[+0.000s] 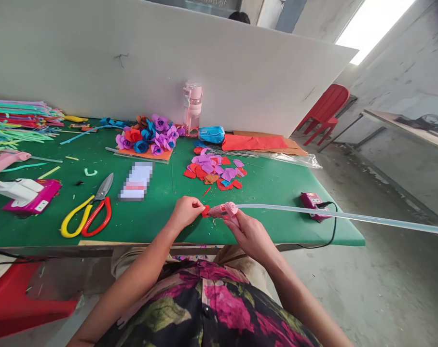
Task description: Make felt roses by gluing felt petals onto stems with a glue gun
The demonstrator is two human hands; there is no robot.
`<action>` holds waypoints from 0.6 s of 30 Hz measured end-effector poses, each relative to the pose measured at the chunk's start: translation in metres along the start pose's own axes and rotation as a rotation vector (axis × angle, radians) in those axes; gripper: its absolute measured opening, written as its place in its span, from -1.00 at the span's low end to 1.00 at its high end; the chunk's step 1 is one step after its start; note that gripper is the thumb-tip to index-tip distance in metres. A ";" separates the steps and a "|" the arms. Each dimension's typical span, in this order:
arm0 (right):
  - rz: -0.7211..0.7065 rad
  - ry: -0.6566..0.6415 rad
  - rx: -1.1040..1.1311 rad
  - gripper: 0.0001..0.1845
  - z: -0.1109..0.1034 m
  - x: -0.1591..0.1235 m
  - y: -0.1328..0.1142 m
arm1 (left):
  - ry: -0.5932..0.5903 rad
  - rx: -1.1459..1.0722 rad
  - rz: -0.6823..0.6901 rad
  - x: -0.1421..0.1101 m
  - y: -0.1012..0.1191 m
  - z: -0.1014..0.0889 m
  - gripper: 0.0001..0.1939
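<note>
My left hand (186,212) pinches a small red paper petal (205,211) above the green tabletop, near its front edge. Gripped in my right hand (253,235) is a pink hot glue gun (224,210), its nozzle right beside the petal; whether the two touch I cannot tell. A long translucent glue stick (335,215) sticks out of the gun's back end toward the right. Just beyond my hands lies a loose pile of red, purple, brown and blue petals (215,168). Finished-looking paper flowers (150,135) in purple, blue and red are heaped farther back to the left.
Yellow-and-red-handled scissors (96,207) lie left, near a blurred white rectangle (136,181) and a magenta power strip (33,197). Another magenta socket box (315,206) with a black cord sits right. A pink bottle (193,108) stands against the white partition (132,62). Pipe cleaners (23,118) are piled far left.
</note>
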State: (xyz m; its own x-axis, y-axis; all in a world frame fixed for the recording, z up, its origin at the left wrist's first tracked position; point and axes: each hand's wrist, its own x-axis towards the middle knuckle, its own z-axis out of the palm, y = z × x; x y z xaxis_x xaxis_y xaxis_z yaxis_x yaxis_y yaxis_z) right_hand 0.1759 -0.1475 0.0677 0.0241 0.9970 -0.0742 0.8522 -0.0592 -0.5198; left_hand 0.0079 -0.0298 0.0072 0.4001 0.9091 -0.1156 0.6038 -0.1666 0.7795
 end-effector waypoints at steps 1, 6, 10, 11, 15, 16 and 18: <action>0.003 -0.002 0.000 -0.67 0.000 0.000 0.000 | 0.000 0.001 -0.002 0.000 0.000 0.000 -0.78; 0.009 -0.009 0.000 -0.68 -0.003 0.000 -0.003 | 0.009 0.002 0.007 0.001 -0.002 0.001 -0.77; -0.001 0.001 0.002 -0.69 -0.004 -0.001 -0.002 | 0.013 -0.001 0.006 0.001 -0.003 0.001 -0.76; -0.003 0.004 0.002 -0.69 -0.004 -0.001 -0.002 | 0.012 0.001 0.005 0.001 -0.003 0.001 -0.76; 0.001 0.012 -0.006 -0.70 -0.004 -0.002 0.000 | 0.016 0.008 0.006 0.001 -0.004 0.002 -0.76; 0.005 0.011 -0.010 -0.70 -0.004 -0.002 0.000 | 0.018 0.005 0.008 0.001 -0.004 0.002 -0.76; 0.013 0.010 -0.018 -0.70 -0.005 -0.002 0.000 | 0.021 0.001 0.011 0.001 -0.005 0.003 -0.75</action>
State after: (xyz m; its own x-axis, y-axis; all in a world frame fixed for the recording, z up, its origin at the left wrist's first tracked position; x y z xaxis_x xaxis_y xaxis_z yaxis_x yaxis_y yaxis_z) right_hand 0.1785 -0.1495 0.0720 0.0399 0.9966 -0.0721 0.8610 -0.0709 -0.5037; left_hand 0.0072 -0.0289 0.0017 0.3918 0.9152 -0.0939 0.6003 -0.1770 0.7799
